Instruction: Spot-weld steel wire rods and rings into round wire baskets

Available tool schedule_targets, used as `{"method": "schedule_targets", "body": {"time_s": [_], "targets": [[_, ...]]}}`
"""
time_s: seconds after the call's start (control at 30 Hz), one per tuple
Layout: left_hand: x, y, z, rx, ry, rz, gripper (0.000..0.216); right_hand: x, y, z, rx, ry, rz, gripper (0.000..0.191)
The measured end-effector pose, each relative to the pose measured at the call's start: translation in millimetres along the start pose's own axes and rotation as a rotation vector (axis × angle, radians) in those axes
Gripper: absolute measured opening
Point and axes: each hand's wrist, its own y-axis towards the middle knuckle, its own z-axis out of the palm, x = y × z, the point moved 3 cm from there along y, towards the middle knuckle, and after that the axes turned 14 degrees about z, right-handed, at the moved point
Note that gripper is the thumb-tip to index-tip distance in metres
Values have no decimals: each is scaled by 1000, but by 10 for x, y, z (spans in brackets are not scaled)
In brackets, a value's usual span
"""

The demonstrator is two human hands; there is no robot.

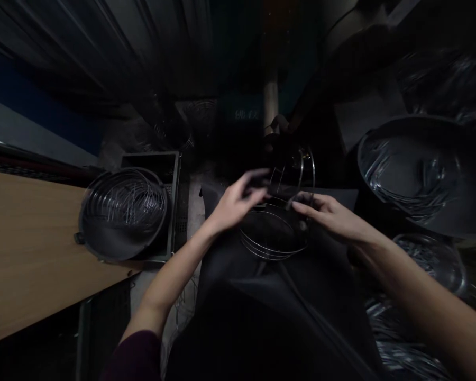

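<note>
My left hand (236, 201) reaches forward over a stack of thin metal wire rings (272, 235) that lies on a dark cloth over my lap. Its fingers are curled at the far rim of the rings, smeared by motion. My right hand (329, 214) comes in from the right, thumb and fingers pinched on the right edge of the same rings. Just behind the rings stands an upright wire ring frame (301, 166) on a dim machine. The scene is very dark.
A dark round basin (122, 217) with wire rings sits at the left on a wooden tabletop (27, 248), in front of a grey crate (170, 174). At the right, a large dark tub (416, 174) and a smaller one (436, 259) hold shiny wire parts.
</note>
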Motion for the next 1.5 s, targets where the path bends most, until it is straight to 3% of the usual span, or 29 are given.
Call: {"method": "schedule_targets", "body": {"time_s": [0.1, 0.17, 0.27, 0.37, 0.47, 0.57, 0.67, 0.73, 0.8, 1.03, 1.5], "targets": [[193, -710, 169, 348, 539, 109, 55, 5, -82, -1, 60, -51, -19, 39], [444, -1008, 306, 438, 846, 112, 60, -41, -109, 76, 38, -68, -60, 38], [722, -1063, 429, 498, 1031, 185, 53, -149, -103, 218, -54, -33, -101, 36], [741, -827, 368, 501, 1022, 208, 61, -206, -37, 280, -163, 41, -111, 37], [574, -543, 246, 373, 987, 200, 75, -105, 94, 211, -256, 126, -144, 40], [407, -326, 174, 103, 943, 246, 78, 131, 237, 70, -253, 168, -168, 41], [329, -162, 142, -182, 883, 408, 68, 380, 324, -70, -222, 180, -175, 39], [318, -49, 125, -279, 837, 542, 62, 514, 356, -149, -240, 172, -210, 39], [320, 76, 86, -318, 802, 625, 61, 617, 392, -211, -260, 178, -248, 39], [282, 448, -143, -346, 695, 706, 73, 894, 573, -337, -239, 326, -277, 38], [421, 700, -309, -409, 534, 629, 81, 1139, 786, -449, -261, 279, -336, 38]]}}
